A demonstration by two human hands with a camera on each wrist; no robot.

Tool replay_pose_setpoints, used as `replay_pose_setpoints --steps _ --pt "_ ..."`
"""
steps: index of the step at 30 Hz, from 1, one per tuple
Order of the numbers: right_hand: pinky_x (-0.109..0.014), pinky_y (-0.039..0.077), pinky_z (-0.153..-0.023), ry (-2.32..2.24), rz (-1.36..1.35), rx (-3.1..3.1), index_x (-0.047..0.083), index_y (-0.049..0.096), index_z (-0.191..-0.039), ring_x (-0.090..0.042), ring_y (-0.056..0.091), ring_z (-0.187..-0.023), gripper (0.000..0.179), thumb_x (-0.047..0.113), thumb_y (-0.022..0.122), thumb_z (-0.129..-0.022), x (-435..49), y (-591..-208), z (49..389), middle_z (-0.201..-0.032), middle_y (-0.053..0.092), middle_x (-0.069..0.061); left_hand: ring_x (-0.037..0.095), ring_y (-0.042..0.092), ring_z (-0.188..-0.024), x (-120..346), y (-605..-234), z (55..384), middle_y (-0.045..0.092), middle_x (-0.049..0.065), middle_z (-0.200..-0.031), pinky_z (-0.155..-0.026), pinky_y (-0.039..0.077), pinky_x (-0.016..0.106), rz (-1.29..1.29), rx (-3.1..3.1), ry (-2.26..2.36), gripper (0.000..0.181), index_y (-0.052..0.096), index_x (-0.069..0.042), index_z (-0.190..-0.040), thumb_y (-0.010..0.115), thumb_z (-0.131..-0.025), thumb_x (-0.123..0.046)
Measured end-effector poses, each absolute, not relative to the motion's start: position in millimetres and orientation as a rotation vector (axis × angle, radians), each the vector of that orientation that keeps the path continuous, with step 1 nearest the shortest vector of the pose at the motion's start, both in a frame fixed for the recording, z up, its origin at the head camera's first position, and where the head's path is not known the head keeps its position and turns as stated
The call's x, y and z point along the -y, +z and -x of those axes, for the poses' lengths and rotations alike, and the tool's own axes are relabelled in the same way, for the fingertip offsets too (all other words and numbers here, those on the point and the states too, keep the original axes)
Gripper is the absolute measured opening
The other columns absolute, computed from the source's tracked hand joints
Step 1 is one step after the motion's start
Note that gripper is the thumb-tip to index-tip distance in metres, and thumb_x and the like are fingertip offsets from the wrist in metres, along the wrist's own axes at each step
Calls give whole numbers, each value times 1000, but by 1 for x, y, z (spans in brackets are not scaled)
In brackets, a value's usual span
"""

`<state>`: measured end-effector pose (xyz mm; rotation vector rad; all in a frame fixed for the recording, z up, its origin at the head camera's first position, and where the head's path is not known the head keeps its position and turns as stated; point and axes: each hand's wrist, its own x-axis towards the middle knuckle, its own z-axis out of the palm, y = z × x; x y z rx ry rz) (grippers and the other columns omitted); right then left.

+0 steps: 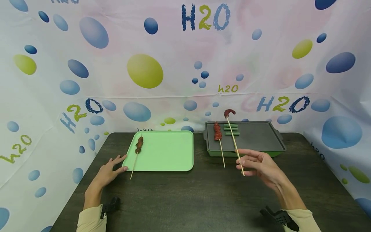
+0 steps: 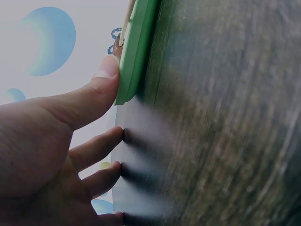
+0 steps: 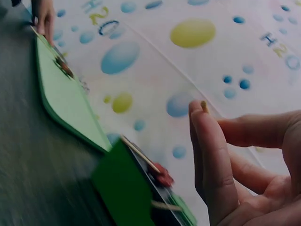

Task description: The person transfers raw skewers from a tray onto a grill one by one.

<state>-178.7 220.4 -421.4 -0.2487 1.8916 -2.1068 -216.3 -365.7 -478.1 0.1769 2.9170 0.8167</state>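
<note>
My right hand [image 1: 261, 166] pinches the lower part of a thin wooden skewer [image 1: 236, 148] between thumb and fingers. A curled dark-red piece [image 1: 230, 112] sits at the skewer's upper end, raised above the griddle [image 1: 258, 137]. In the right wrist view, the fingers hide most of that stick. My left hand [image 1: 104, 175] is at the left front corner of a light green tray [image 1: 166, 151]. Its thumb [image 2: 108, 68] touches the tray's rim, while the other fingertips rest on the table. A brown meat skewer [image 1: 139, 144] lies on the tray, its stick overhanging the front rim.
On the grey griddle, a red meat skewer [image 1: 217, 132] lies with its stick overhanging the front edge, beside several green sticks [image 1: 235, 126]. The griddle has a green base [image 3: 122, 183]. Dark wooden table [image 1: 179, 199] extends in front, and a patterned cloth [image 1: 179, 42] hangs behind.
</note>
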Motion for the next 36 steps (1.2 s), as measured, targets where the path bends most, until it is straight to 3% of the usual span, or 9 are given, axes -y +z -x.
replay_pose_setpoints --steps 12,16,26,36 --pt "-38 62 -81 -2015 255 -1940 23 65 -131 -19 75 -99 35 3 60 -103 -268 -434 187 -107 77 -3 66 14 -143 365 -479 217 28 37 -158 -105 19 84 -173 -2902 826 71 42 -1 -155 68 -99 -37" --pt "-38 62 -82 -1977 198 -1966 21 62 -134 -18 75 -98 34 5 61 -103 -278 -440 189 -107 76 -2 66 14 -143 365 -480 217 28 37 -158 -105 19 83 -174 -2901 833 71 42 -1 -155 68 -99 -37" --pt "-36 62 -80 -1924 98 -1955 -1 49 -146 -18 75 -97 46 8 62 -103 -290 -451 194 -106 76 -4 67 15 -142 365 -479 215 29 37 -157 -104 20 84 -183 -2914 834 70 43 0 -154 69 -99 -35" --pt "-34 63 -77 -1944 136 -1849 17 64 -130 -19 75 -97 31 3 60 -103 -301 -456 193 -108 76 -9 67 15 -142 366 -478 217 28 38 -157 -104 19 84 -181 -2912 828 71 42 0 -155 68 -100 -36"
